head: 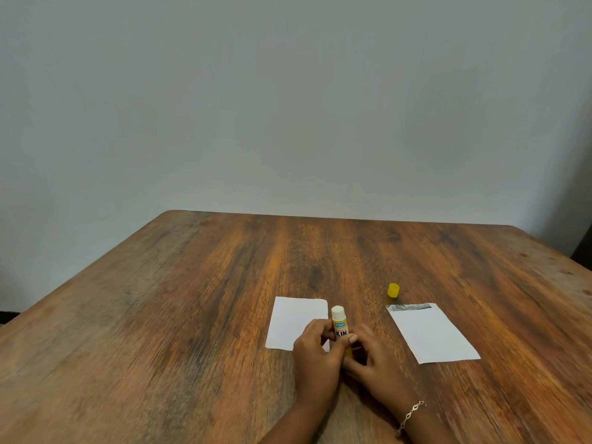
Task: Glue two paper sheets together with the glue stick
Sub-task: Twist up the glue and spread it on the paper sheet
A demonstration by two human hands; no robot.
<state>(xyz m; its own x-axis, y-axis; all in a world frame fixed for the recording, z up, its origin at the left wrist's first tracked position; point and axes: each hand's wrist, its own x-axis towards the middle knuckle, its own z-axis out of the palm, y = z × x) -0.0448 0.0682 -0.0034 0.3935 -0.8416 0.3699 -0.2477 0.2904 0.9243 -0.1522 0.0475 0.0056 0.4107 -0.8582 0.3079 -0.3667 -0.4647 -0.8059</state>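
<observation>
Dim, even light; soft motion blur; slight wide-angle bend at edges

The lower half of the glue stick (339,318) was hidden by the left grip (315,350) and the right grip (374,357); its label was covered past the letters KIN; a near corner of the left paper sheet (293,322) was concealed by the left grip; the print along the far edge of the right paper sheet (432,334) was too small to be read; the forearms and the table (160,315) were cut off at the bottom edge; a dark object (583,248) was cropped at the right edge.
</observation>
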